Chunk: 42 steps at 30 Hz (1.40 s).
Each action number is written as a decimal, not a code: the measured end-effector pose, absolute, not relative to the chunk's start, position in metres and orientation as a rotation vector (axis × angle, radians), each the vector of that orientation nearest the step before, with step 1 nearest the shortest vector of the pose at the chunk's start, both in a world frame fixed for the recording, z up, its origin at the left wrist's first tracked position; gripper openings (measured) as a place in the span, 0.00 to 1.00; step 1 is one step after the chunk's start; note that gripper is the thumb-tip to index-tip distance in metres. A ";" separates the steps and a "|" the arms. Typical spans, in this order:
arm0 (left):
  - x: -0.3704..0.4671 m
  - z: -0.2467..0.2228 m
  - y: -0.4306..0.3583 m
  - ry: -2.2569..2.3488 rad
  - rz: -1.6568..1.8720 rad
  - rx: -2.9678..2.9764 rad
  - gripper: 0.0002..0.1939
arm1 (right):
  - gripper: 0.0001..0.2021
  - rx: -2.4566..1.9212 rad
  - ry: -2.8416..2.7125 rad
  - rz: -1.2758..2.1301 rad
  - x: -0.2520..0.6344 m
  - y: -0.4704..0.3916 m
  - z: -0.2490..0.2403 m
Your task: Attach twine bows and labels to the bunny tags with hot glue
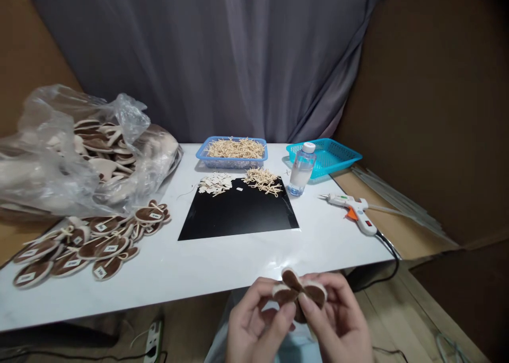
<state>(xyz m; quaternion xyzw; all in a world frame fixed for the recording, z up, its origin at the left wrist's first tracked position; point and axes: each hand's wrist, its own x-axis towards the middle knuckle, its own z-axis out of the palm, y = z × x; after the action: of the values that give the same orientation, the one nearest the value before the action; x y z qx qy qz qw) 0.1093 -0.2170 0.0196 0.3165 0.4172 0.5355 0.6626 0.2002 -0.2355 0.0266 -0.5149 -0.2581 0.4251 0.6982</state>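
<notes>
Between my two hands, just off the table's front edge, is a small brown fabric piece with pale fuzzy edges (292, 279), folded into several petal-like lobes. My left hand (258, 318) pinches its left side, thumb pressed near the middle. On the other side my right hand (338, 315) grips it too, its thumb beside the left one. Similar brown pieces (113, 248) with cream bows and small white labels lie in a pile at the table's left. A black mat (238, 212) carries white label bits (214, 183) and cream cord loops (262, 181).
A clear plastic bag (51, 166) full of brown pieces sits at the left. Behind the mat stand a blue basket (202, 156) of cord loops, a clear bottle (301, 172) and a turquoise basket (342, 156). A glue gun (353, 209) lies right, its cable running off the edge.
</notes>
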 end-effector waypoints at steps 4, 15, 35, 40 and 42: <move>0.107 0.026 -0.212 0.973 1.217 0.669 0.16 | 0.14 -1.156 -0.595 0.931 0.202 -0.237 0.024; 0.105 0.026 -0.210 0.914 1.221 0.635 0.12 | 0.09 -1.191 -0.786 0.876 0.204 -0.237 0.012; 0.106 0.027 -0.212 1.113 1.307 0.638 0.14 | 0.03 -1.294 -1.177 0.563 0.210 -0.234 0.020; 0.108 0.029 -0.212 1.120 1.321 0.631 0.15 | 0.04 -1.335 -1.233 0.577 0.212 -0.233 0.022; 0.108 0.029 -0.212 1.113 1.314 0.616 0.17 | 0.06 -1.362 -1.193 0.597 0.211 -0.234 0.021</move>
<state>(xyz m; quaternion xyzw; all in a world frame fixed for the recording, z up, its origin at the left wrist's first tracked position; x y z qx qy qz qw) 0.1080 -0.2119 0.0288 0.2668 0.4822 0.5691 0.6103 0.2107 -0.2338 0.0213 -0.5823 -0.5102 0.2553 0.5792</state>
